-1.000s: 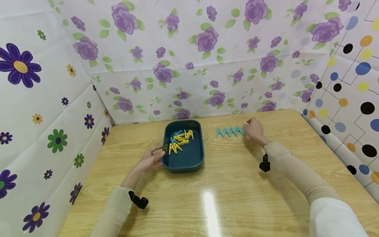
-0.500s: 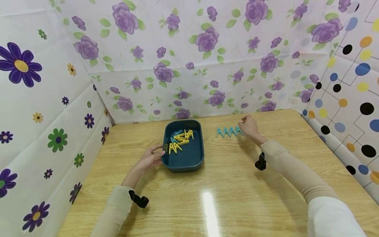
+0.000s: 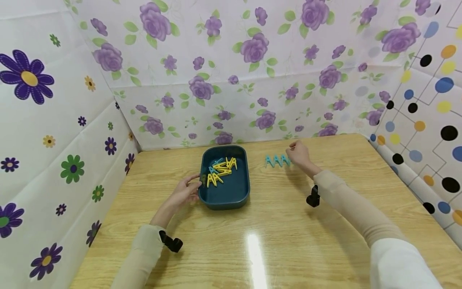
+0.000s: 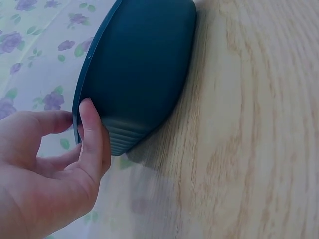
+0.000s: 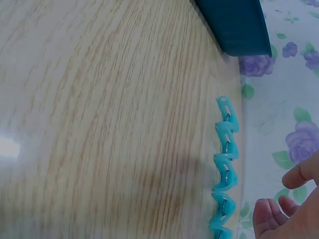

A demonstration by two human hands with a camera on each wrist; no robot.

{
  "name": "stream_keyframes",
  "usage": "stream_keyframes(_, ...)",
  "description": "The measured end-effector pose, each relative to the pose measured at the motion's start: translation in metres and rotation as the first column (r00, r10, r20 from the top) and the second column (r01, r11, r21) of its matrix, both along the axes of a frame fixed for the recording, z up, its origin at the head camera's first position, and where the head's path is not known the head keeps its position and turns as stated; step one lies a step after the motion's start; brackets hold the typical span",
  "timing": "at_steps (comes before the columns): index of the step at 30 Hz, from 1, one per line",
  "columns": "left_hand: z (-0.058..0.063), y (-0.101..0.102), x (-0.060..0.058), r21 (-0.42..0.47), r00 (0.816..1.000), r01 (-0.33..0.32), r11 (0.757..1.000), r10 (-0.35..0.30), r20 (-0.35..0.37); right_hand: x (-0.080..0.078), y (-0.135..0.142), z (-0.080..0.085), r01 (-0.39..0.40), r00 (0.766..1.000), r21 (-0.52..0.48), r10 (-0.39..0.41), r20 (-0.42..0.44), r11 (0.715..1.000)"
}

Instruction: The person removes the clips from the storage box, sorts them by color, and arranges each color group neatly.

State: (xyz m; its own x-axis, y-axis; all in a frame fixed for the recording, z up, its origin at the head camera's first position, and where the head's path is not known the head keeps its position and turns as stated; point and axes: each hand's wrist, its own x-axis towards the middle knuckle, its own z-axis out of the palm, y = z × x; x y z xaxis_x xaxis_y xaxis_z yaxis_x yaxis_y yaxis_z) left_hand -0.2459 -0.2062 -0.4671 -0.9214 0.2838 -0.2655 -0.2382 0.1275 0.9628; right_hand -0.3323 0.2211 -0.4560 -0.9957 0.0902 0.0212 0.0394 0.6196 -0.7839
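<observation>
The left hand's (image 3: 183,193) fingers pinch the tray's (image 3: 223,194) left rim. The right hand (image 3: 298,155) holds nothing, fingers loosely bent, by the blue clips' (image 5: 223,163) right end, far on the counter (image 3: 202,245). Clips look light, stiff; best pinched mid-body.

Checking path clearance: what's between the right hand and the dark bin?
Turquoise clothespins in a row, then bare tabletop up to the bin; head view.

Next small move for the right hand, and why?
I'd probably move the right hand to the bin and pinch a blue clip there: no clip shows in that hand, a row of blue clips lies on the table, and the left hand holds the bin's rim.
</observation>
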Motion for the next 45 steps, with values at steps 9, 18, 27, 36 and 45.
stream_keyframes(9,0.007,0.004,0.000,-0.065,0.996,0.009,0.998,-0.014,-0.089,0.000,-0.012,0.002,-0.016,0.998,0.046,0.019,-0.064,0.999)
stream_keyframes(18,0.006,0.005,0.000,-0.128,0.995,0.018,0.992,-0.031,-0.098,-0.003,-0.025,0.001,-0.069,0.995,-0.003,0.069,-0.074,0.998)
stream_keyframes(27,0.004,0.004,-0.002,-0.126,0.995,0.014,0.992,-0.027,-0.096,-0.007,-0.034,0.005,-0.079,0.994,-0.032,0.076,-0.078,0.996)
stream_keyframes(36,0.015,0.009,-0.001,-0.179,0.998,-0.040,0.983,0.031,-0.053,-0.012,-0.045,0.014,-0.071,0.997,-0.058,0.069,-0.037,0.996)
stream_keyframes(45,0.020,0.013,-0.002,-0.253,0.996,-0.087,0.963,0.085,-0.019,-0.012,-0.061,0.024,-0.054,0.998,-0.091,0.051,-0.030,0.994)
